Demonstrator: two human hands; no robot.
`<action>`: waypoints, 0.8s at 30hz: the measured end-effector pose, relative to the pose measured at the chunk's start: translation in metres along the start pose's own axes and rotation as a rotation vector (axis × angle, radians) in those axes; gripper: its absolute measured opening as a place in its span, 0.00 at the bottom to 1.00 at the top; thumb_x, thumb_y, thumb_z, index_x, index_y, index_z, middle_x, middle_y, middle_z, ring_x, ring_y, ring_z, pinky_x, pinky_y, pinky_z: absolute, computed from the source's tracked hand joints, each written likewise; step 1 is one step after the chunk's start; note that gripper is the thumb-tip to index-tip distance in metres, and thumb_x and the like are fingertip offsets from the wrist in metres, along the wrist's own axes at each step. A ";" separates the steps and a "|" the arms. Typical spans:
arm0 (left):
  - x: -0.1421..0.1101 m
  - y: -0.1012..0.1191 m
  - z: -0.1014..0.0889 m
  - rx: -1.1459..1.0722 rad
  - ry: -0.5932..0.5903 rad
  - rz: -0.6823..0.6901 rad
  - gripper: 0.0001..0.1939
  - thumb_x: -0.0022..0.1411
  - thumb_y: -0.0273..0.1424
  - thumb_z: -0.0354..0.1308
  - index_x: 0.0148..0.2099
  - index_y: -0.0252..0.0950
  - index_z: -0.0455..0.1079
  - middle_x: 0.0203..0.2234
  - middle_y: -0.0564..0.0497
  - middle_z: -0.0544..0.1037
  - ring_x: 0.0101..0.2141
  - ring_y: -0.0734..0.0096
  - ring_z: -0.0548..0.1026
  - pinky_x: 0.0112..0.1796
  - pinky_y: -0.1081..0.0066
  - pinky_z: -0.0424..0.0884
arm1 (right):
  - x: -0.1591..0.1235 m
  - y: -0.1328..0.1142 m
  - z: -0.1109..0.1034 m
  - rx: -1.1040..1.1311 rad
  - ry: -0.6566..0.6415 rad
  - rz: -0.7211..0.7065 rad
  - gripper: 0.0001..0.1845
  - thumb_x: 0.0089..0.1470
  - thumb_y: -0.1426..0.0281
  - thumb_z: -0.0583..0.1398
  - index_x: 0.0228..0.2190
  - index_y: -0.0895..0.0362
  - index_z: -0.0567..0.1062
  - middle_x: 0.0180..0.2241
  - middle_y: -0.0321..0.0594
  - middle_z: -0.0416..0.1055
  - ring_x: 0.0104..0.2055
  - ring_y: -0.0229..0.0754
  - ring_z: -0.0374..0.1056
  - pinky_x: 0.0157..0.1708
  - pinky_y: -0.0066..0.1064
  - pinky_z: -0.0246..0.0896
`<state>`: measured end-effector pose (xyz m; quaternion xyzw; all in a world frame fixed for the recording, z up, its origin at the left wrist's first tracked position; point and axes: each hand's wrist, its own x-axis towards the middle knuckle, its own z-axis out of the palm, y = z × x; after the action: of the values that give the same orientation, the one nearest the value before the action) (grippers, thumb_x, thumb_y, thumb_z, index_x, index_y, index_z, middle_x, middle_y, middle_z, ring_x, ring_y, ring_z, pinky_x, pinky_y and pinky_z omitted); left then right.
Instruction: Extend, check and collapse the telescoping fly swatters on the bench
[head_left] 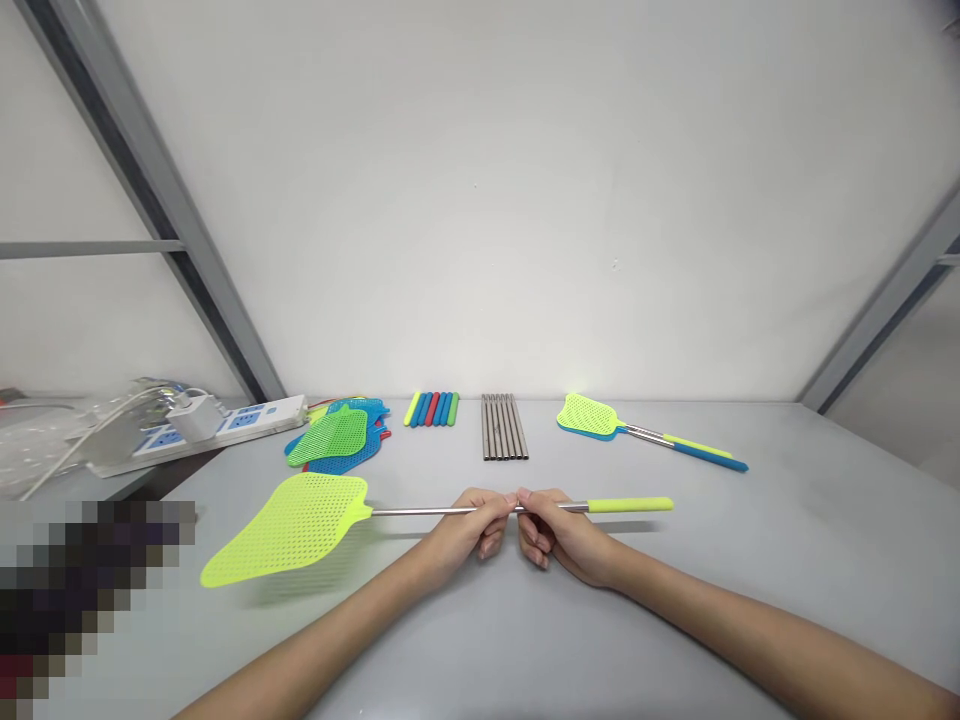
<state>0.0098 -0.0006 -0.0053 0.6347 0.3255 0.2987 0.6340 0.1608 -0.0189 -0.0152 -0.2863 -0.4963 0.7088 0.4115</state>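
Note:
A yellow fly swatter (296, 525) lies level across the view, lifted a little above the table. Its perforated head points left and its yellow grip points right. My left hand (480, 520) pinches the thin metal rod near the middle. Close beside it, my right hand (559, 530) pinches the thicker part of the same rod, with the thumbs nearly touching. Beyond my hands is a row of metal tubes (505, 428). Farther left lie several coloured grip sleeves (431, 409) side by side.
Loose swatter heads (337, 437) in green, blue, red and yellow are piled at the left. Two fly swatters (645, 432), yellow over blue, lie at the right. A power strip (247, 418) with a plugged-in adapter (196, 416) and plastic bags (52, 445) sits far left. A white wall backs the grey table (480, 640).

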 end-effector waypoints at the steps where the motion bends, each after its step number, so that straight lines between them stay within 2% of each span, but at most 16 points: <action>1: 0.000 0.000 0.000 -0.003 0.001 0.003 0.23 0.57 0.40 0.47 0.15 0.35 0.51 0.08 0.58 0.55 0.13 0.81 0.53 0.18 0.75 0.51 | 0.000 0.000 0.000 0.001 0.002 0.002 0.25 0.51 0.57 0.53 0.11 0.59 0.61 0.08 0.29 0.51 0.12 0.31 0.53 0.15 0.25 0.45; 6: 0.000 0.000 0.000 -0.006 0.023 0.017 0.20 0.56 0.41 0.49 0.19 0.34 0.55 0.10 0.59 0.55 0.14 0.82 0.53 0.18 0.77 0.50 | 0.000 -0.001 0.001 0.012 0.014 0.010 0.25 0.50 0.56 0.53 0.11 0.59 0.61 0.08 0.28 0.50 0.12 0.31 0.54 0.15 0.25 0.46; 14: -0.001 0.001 0.000 -0.006 0.058 0.035 0.19 0.56 0.41 0.51 0.21 0.35 0.53 0.11 0.59 0.57 0.14 0.82 0.54 0.18 0.77 0.49 | 0.000 -0.001 0.001 0.029 0.026 0.013 0.25 0.50 0.56 0.53 0.12 0.59 0.60 0.08 0.28 0.50 0.12 0.31 0.54 0.15 0.24 0.46; 24: -0.001 0.007 0.002 -0.045 0.005 0.019 0.17 0.57 0.41 0.50 0.24 0.33 0.59 0.16 0.57 0.62 0.16 0.82 0.58 0.21 0.77 0.53 | 0.000 -0.002 -0.001 0.045 0.019 0.001 0.24 0.50 0.56 0.53 0.12 0.59 0.60 0.08 0.28 0.49 0.12 0.31 0.53 0.14 0.24 0.44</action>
<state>0.0109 -0.0031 0.0014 0.6226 0.3141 0.3135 0.6445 0.1618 -0.0181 -0.0140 -0.2839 -0.4760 0.7174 0.4222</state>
